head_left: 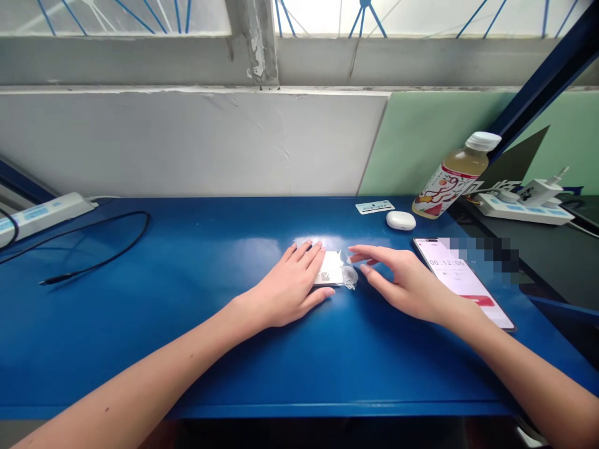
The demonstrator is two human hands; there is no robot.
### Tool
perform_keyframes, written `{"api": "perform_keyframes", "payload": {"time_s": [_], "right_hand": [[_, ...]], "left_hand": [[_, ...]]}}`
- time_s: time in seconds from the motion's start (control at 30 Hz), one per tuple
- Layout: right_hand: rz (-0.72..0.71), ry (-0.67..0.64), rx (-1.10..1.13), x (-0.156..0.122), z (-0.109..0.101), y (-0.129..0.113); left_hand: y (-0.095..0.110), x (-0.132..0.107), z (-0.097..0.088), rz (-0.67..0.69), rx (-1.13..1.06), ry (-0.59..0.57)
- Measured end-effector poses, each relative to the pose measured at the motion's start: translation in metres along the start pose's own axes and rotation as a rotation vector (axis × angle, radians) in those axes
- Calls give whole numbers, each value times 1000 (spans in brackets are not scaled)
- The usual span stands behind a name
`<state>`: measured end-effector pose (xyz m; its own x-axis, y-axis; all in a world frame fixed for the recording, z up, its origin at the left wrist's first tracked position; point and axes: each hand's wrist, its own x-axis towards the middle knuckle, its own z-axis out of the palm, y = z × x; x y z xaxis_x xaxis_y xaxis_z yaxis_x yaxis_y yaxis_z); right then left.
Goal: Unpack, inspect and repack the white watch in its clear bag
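A small flat white packet (330,269) with a clear, crinkled plastic end lies on the blue table. Over its left part rests my left hand (294,284), palm down with the fingers stretched out; it hides that side of the packet. What is inside the packet I cannot make out. Just right of the plastic end hovers my right hand (402,277), its fingers apart and nothing visible between them. Whether its fingertips touch the plastic I cannot tell.
A phone (461,280) lies beside my right wrist. Behind it are a white earbud case (401,220), a small card (375,207) and a drink bottle (452,178). Power strips (524,207) sit at both sides. A black cable (107,264) curls at the left.
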<state>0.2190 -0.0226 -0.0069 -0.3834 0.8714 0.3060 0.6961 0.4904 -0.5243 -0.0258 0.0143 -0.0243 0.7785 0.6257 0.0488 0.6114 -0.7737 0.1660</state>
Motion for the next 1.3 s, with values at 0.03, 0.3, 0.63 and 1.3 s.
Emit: {"api": "perform_keyframes", "payload": {"time_s": [0.03, 0.3, 0.63, 1.3], "right_hand": [[-6, 1, 34, 0, 2, -1], [-34, -99, 35, 0, 11, 3], [-140, -11, -97, -3, 21, 4], [-315, -106, -368, -3, 29, -12]], "left_hand": [[0, 0, 0, 0, 1, 5], [0, -1, 1, 2, -5, 23], [1, -1, 0, -4, 13, 0], [1, 0, 0, 0, 10, -28]]}}
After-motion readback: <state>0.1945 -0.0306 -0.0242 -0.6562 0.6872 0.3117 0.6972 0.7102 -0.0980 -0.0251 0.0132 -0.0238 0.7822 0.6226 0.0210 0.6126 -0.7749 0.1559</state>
